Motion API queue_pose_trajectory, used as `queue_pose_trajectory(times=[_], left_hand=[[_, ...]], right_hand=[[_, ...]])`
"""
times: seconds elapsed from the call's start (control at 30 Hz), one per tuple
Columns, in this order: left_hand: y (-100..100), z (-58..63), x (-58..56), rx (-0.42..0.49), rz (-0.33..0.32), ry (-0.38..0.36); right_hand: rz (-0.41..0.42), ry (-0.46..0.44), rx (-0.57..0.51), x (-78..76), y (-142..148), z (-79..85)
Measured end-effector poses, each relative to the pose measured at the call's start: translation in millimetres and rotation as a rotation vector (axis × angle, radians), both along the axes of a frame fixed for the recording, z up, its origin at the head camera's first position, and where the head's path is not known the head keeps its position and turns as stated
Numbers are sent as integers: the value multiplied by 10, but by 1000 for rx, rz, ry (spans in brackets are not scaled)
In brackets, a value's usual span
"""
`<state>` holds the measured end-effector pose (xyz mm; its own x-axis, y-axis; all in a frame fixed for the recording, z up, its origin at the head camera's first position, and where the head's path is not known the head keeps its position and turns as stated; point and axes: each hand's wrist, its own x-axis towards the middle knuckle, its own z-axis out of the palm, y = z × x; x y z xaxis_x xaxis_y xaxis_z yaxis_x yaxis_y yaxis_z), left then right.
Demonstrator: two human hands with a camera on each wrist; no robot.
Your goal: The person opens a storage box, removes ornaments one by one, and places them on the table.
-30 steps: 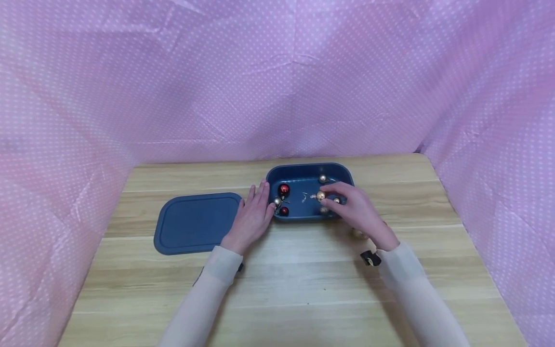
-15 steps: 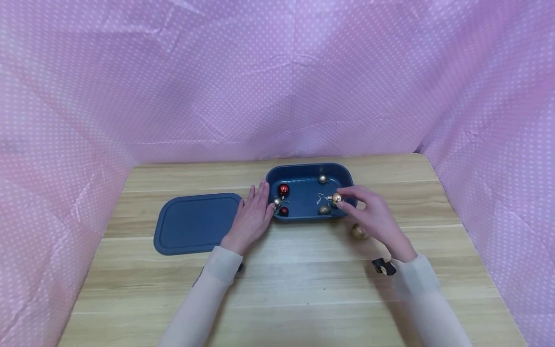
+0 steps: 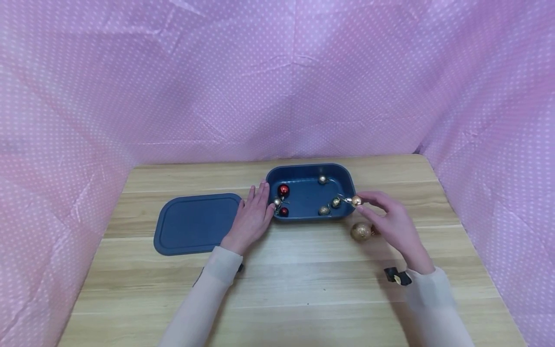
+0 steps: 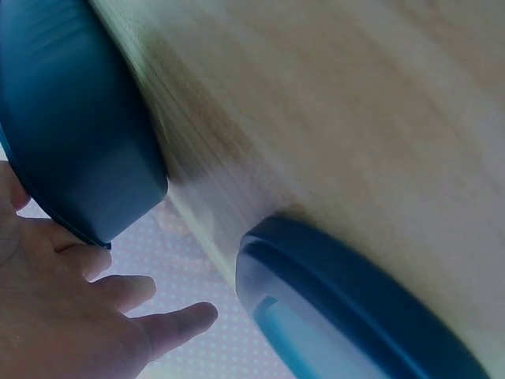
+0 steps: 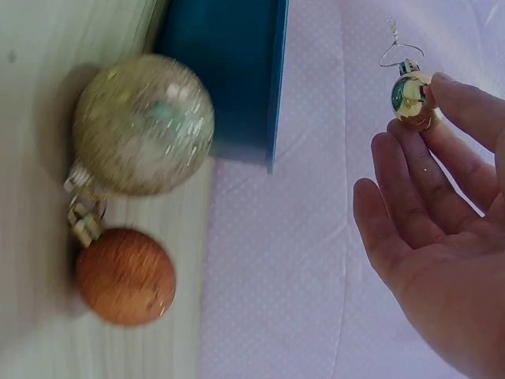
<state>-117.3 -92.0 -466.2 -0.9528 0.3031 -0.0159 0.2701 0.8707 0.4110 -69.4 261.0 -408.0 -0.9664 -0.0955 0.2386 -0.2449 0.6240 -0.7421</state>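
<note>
My right hand pinches a small shiny gold bauble between thumb and fingertips, just past the right rim of a blue rectangular box. A metal cap and looped wire stick out from the bauble. The left hand rests at the box's left rim with its fingers extended; in the left wrist view the fingertips lie along the rim. Inside the box are a larger red bauble, a small red bauble, a glittery gold bauble and several other small gold or silver ones.
A flat blue lid lies left of the box on the wooden table. Right of the box, a big glittery gold bauble and a copper-coloured bauble sit on the tabletop. Pink dotted cloth hangs behind and at the sides.
My right hand has moved rightward, carrying the gold bauble from over the box to past its right rim. The big gold bauble below has come into view. The left hand stays put.
</note>
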Motion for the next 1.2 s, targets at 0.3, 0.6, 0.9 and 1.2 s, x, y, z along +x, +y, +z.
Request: queue_pose_trajectory(times=[0.3,0.6,0.9,1.2], left_hand=[[-2,-16,-12,-2,-1,5],[-2,-6,-14,-4,-2,0],[-5,7,-14,-3,-5,0],[-8,16,-10,-9,-7,-22]], right_hand=[[-83,8,-26,112,219,-53],[-138,20,-42,189,411,-135],[-171,-10,-14,232,592,-237],[-196,-24,-18,259,694,-375]])
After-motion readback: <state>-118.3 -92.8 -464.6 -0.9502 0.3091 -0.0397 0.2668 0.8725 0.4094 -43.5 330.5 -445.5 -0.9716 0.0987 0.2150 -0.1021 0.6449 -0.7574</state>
